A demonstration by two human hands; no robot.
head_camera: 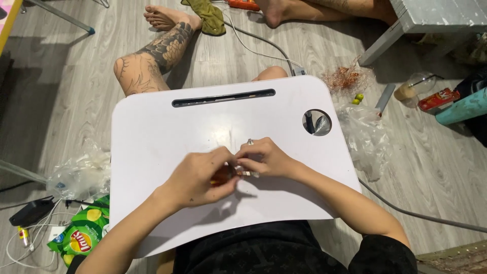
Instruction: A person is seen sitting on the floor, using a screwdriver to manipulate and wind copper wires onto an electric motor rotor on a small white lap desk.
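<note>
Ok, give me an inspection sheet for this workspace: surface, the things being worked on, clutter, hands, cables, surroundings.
Surface: white lap tray with a slot along its far edge and a round hole at the far right; bare apart from the hands.
Job's things: small amber object with a pale end piece, held between both hands; its kind cannot be told.
Clutter: green snack bag and clear plastic bags on the floor.
Hands: left hand and right hand both grip the object.
Cables: white cables at the left, grey cable at the right.
Surroundings: grey wood-look floor; bare legs stretched out beyond the tray.
</note>
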